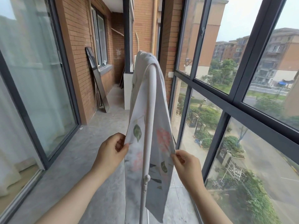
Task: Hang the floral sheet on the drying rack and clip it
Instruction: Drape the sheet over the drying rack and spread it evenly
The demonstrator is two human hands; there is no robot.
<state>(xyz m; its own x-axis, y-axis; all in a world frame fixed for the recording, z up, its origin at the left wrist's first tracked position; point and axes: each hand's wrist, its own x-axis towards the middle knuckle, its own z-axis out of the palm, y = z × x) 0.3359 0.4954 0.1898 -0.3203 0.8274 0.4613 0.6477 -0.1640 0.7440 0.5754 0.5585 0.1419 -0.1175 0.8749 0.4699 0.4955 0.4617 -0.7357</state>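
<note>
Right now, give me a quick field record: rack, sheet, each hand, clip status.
rack: white, top rail running away from the camera
sheet: floral, draped over the rail, hanging down both sides
left hand: pinches the sheet's left edge
right hand: pinches the sheet's right edge
clipped: not yet, nothing fastened on the sheet in view

The floral sheet (pixel 163 138) drapes over the white drying rack (pixel 149 110), seemingly bunched farther back
</note>
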